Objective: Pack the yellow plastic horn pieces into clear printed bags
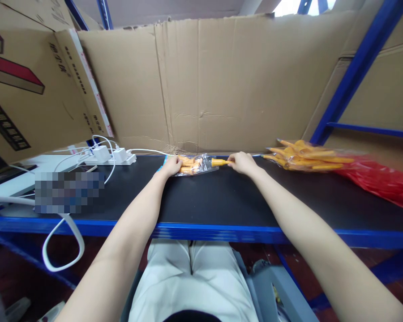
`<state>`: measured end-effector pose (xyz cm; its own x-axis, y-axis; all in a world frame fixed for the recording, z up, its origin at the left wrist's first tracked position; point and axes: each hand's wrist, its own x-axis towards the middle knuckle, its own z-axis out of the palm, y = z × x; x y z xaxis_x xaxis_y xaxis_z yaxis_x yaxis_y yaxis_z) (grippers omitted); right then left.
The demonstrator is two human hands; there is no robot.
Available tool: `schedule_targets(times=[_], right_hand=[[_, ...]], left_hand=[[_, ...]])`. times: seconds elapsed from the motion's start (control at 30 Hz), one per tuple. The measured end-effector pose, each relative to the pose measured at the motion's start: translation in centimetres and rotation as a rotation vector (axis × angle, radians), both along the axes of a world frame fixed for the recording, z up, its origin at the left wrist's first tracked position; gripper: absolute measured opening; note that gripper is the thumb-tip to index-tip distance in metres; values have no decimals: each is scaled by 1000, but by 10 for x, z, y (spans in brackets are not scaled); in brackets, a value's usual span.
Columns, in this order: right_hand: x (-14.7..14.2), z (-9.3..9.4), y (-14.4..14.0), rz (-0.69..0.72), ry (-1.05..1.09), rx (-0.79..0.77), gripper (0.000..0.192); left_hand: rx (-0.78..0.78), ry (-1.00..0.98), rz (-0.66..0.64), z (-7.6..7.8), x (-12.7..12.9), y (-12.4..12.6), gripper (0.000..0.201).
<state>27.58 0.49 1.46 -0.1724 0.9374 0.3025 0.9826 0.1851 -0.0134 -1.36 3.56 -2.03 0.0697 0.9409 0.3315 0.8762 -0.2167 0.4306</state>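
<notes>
Head view: an orange piece (219,162) sticks from the clear bag (195,164) mouth, pinched by the right hand (242,162); the left hand (172,166) pins the bag's far end. Judged mid-bagging; next needs a straight push. More orange pieces (305,156) lie beyond the grip.

head cam | worn, looks forward and down | close over black table (221,201) | cardboard wall (221,80) fills background

One clear bag (196,164), one red bag (383,181), two chargers (110,154).
</notes>
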Motion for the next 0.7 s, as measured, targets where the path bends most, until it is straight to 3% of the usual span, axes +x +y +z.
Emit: schedule_targets(times=[0.27, 0.43, 0.7], right_hand=[[-19, 2, -9, 251, 204, -25, 20], [-23, 4, -14, 365, 427, -157, 25], [-23, -1, -12, 448, 504, -339, 34]], left_hand=[[-42, -106, -60, 0, 5, 1, 14], [-67, -320, -159, -5, 5, 7, 19], [-209, -649, -334, 3, 12, -8, 37]])
